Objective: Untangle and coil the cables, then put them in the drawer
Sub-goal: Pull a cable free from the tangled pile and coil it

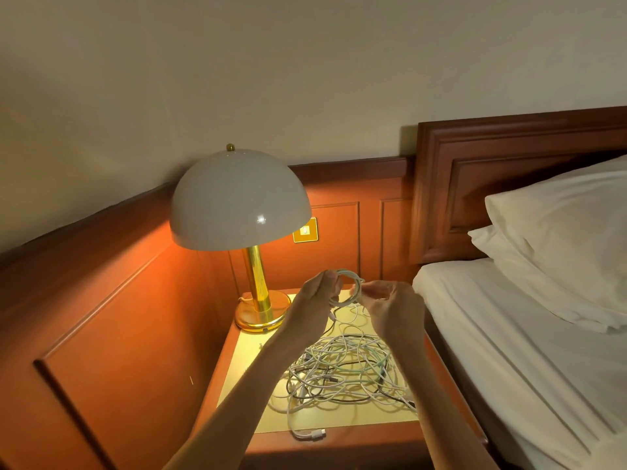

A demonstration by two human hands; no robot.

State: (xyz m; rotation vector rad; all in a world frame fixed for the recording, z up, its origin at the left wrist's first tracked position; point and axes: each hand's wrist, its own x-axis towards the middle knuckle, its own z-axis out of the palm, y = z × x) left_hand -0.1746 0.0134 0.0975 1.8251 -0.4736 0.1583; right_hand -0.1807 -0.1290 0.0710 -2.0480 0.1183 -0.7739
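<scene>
- Closest to me, a white plug end (314,434) lies at the front edge of the worktop (249,354), trailing out of the tangle of cables (342,374) heaped just behind it.
- My hands are raised close together above that tangle. My left hand (314,300) curls round a small white coil (349,283), and my right hand (390,308) pinches a strand at the coil's side.
- A strand drops from the coil into the heap, so I judge this cable only partly wound.
- These cables look light, limp and springy, so loops will likely spring open unless I clamp them where they cross.
- I'd hold the bundle itself and feed slack gently, never yanking through knots.
- I cannot see the drawer.
</scene>
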